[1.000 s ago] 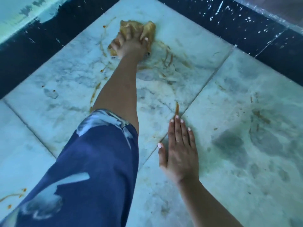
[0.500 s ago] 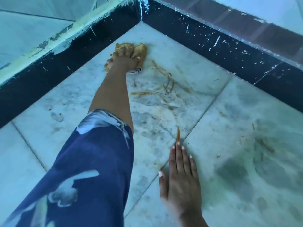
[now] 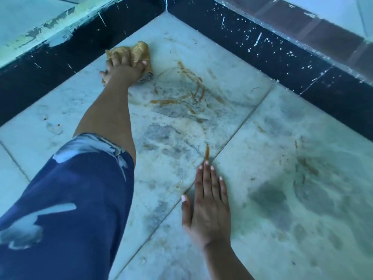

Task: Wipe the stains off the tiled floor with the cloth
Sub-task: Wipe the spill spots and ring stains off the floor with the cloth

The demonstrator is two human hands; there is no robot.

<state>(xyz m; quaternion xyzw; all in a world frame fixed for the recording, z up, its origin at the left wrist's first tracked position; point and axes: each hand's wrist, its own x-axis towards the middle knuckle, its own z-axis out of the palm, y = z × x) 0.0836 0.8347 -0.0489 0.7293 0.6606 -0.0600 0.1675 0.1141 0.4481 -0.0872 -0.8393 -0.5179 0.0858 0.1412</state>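
Note:
A crumpled yellow-brown cloth (image 3: 137, 51) lies on the pale marble tiled floor (image 3: 252, 122), close to the dark skirting on the left. My left hand (image 3: 123, 70) presses down on it, fingers spread over the top and thumb curled round its right edge. Orange-brown stains (image 3: 193, 91) streak the tile just right of the cloth. A short streak (image 3: 206, 152) sits on the grout line, right before the fingertips of my right hand (image 3: 207, 201). That hand lies flat on the floor with straight fingers. Fainter brown marks (image 3: 306, 166) show on the right tile.
Dark paint-flecked skirting (image 3: 262, 47) runs along both walls and meets in a corner at the top. My blue patterned sleeve (image 3: 66, 199) fills the lower left. Small orange specks (image 3: 58, 124) dot the left part of the tile.
My left hand has slid the cloth leftward, away from the streaks and toward the left skirting. Streaks left of the cloth are gone. The right hand stays flat in place.

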